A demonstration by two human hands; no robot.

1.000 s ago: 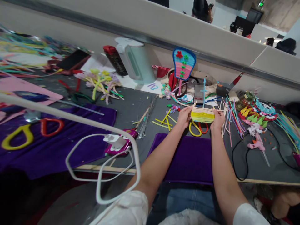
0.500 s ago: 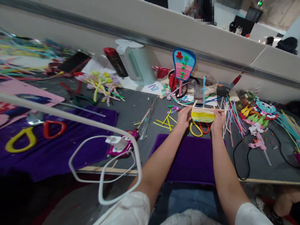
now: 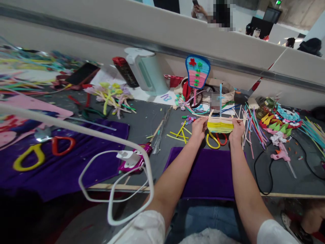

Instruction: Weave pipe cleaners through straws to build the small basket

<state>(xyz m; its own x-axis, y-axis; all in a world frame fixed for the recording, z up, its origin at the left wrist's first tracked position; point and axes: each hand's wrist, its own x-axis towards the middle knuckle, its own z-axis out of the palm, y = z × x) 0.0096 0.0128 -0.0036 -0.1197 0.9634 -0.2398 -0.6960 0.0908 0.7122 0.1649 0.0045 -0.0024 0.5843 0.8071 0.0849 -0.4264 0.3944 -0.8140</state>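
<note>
Between my two hands is a small panel of yellow and cream pipe cleaners [image 3: 219,125] laid side by side, with a light blue strip along its lower edge. My left hand [image 3: 199,128] pinches its left end and my right hand [image 3: 237,129] its right end, where loose cream tips stick out. Partly hidden behind the panel are scissors [image 3: 213,142] with one yellow and one red handle loop. A purple cloth [image 3: 207,173] lies under my forearms. Cut yellow pipe cleaners [image 3: 181,133] lie left of my left hand.
A pink glue gun [image 3: 281,154] with a black cord lies at right, near loose pipe cleaners [image 3: 254,125]. A pale kettle [image 3: 149,73] and a fan-shaped craft piece [image 3: 198,72] stand at the back. A white cable [image 3: 111,134] crosses the left foreground, near a power strip [image 3: 135,159].
The view has shifted slightly, so the table things at left appear a little lower and further right. Both hands keep hold of the panel in nearly the same place.
</note>
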